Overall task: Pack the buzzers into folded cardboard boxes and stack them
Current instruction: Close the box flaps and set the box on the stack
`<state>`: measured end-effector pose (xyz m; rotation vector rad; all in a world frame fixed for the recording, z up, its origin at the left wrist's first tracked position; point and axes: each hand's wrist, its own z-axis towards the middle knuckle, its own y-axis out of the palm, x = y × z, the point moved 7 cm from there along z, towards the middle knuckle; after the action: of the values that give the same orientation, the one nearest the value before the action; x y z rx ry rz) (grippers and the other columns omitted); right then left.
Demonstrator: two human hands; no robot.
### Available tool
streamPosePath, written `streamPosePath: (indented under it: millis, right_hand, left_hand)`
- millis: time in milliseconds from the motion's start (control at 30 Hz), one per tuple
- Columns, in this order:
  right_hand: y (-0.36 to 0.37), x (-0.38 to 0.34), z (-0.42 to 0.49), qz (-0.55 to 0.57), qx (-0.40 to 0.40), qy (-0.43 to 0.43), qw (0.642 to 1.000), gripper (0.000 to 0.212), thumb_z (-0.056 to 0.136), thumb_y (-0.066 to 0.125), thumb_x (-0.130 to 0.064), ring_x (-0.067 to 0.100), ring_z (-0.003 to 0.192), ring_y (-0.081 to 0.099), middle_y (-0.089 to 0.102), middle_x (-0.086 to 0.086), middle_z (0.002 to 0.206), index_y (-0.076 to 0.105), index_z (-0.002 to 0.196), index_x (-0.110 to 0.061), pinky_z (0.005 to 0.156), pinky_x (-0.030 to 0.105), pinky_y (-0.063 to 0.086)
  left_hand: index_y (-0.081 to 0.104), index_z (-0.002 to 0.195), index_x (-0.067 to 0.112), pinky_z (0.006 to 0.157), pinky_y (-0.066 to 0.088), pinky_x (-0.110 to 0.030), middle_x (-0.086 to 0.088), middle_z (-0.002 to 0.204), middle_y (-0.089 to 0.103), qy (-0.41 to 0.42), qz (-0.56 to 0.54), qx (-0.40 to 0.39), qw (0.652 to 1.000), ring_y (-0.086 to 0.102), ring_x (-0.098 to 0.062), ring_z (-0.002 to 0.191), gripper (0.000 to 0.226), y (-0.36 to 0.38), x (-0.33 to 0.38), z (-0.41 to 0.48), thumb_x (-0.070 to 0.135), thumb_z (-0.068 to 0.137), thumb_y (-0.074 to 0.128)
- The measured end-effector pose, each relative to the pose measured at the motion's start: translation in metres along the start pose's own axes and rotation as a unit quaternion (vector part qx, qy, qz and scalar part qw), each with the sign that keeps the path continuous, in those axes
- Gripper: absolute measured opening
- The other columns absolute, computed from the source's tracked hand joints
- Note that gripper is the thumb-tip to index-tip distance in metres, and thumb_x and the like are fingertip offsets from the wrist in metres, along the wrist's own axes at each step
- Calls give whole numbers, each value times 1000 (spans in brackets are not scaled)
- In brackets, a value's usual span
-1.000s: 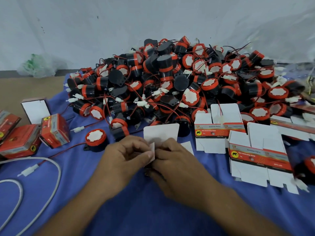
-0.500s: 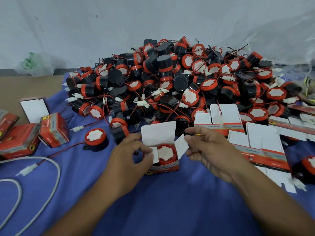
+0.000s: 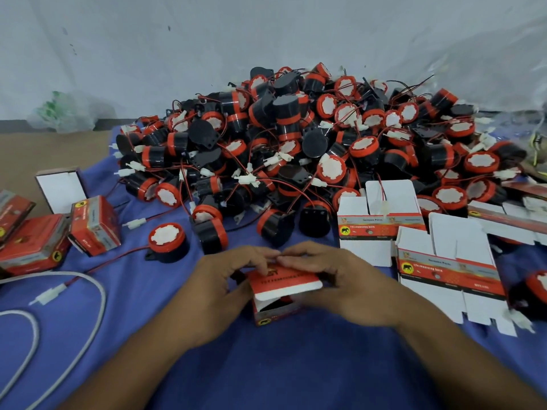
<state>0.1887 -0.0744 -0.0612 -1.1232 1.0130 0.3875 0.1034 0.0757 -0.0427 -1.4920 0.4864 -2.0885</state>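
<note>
A small red cardboard box (image 3: 282, 294) sits on the blue cloth (image 3: 296, 365) in front of me, its red lid folded down over the top with a gap at the front. My left hand (image 3: 225, 288) grips its left side and my right hand (image 3: 340, 287) grips its right side, fingertips meeting on the lid's far edge. The buzzer inside is almost hidden. Behind lies a big pile of black and red buzzers (image 3: 310, 149) with red wires. Closed red boxes (image 3: 94, 224) lie at the left.
Flat unfolded box blanks (image 3: 450, 261) lie to the right of my hands. One loose buzzer (image 3: 167, 241) stands left of the box. A grey cable (image 3: 88, 291) curves at the lower left. A white open box (image 3: 60, 189) stands at the far left.
The white lid stood open with the buzzer showing half a second ago. Now the lid is folded down over it and both hands have closed in on the box.
</note>
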Motion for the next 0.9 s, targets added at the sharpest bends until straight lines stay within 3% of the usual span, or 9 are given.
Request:
streamPosePath:
  millis: [100, 233, 367, 433, 567, 667, 733, 900]
  right_hand:
    - [-1, 2, -8, -6, -47, 17, 999, 55, 92, 56, -63, 9, 128, 49, 47, -24, 138, 51, 142, -42, 100, 36, 49]
    - [-3, 1, -6, -89, 0, 12, 996, 60, 85, 64, -62, -7, 133, 33, 40, -38, 138, 50, 141, -46, 106, 23, 40]
    - [-3, -7, -6, -112, 19, -19, 993, 60, 89, 60, -59, -9, 133, 38, 44, -30, 142, 49, 145, -38, 104, 9, 38]
    - [-5, -17, -7, -157, 37, -48, 986, 56, 94, 56, -56, -4, 130, 46, 52, -20, 143, 52, 144, -30, 106, 17, 42]
    - [-8, -31, -9, -228, 57, -94, 967, 43, 99, 56, -45, 10, 118, 58, 64, -8, 129, 62, 132, -18, 97, 33, 49]
    - [-5, -29, -13, -223, 35, -75, 971, 63, 89, 61, -62, 0, 128, 46, 54, -15, 139, 54, 140, -26, 105, 13, 38]
    - [-3, -30, -14, -211, 36, -78, 974, 64, 88, 62, -63, -1, 129, 44, 52, -17, 140, 54, 140, -28, 105, 7, 34]
    - [-5, -36, -7, -164, 66, -95, 980, 40, 93, 67, -46, 6, 107, 61, 66, -15, 116, 64, 128, -26, 87, 28, 52]
  left_hand:
    - [66, 89, 20, 80, 54, -17, 25, 118, 66, 14, 17, 11, 1000, 61, 4, 111, 30, -2, 3, 1, -9, 89, 64]
    - [66, 95, 25, 76, 59, -30, 21, 118, 67, 9, 27, -17, 999, 66, -7, 105, 29, -5, 3, -2, -2, 88, 65]
    - [67, 119, 26, 94, 51, -22, 19, 136, 58, 20, -27, -83, 996, 57, -6, 124, 38, -4, 6, -7, 13, 84, 63]
    - [68, 124, 26, 99, 48, -21, 18, 137, 58, 65, 4, -60, 996, 55, -4, 126, 36, -2, 15, -6, 23, 88, 73]
    - [72, 120, 20, 97, 51, -24, 14, 133, 62, 90, 19, -32, 995, 59, -4, 122, 34, 1, 17, -3, 22, 86, 77]
    - [68, 126, 22, 97, 50, -20, 20, 138, 57, 72, 24, -67, 995, 55, 0, 125, 50, 0, 11, -5, 39, 81, 81]
    - [65, 130, 26, 99, 47, -15, 26, 140, 53, 62, 30, -77, 995, 52, 4, 127, 58, 1, 10, -6, 46, 78, 80]
    - [68, 126, 24, 94, 52, -22, 20, 133, 61, 28, -9, -49, 998, 57, 0, 122, 45, 0, 6, -5, 31, 84, 78]
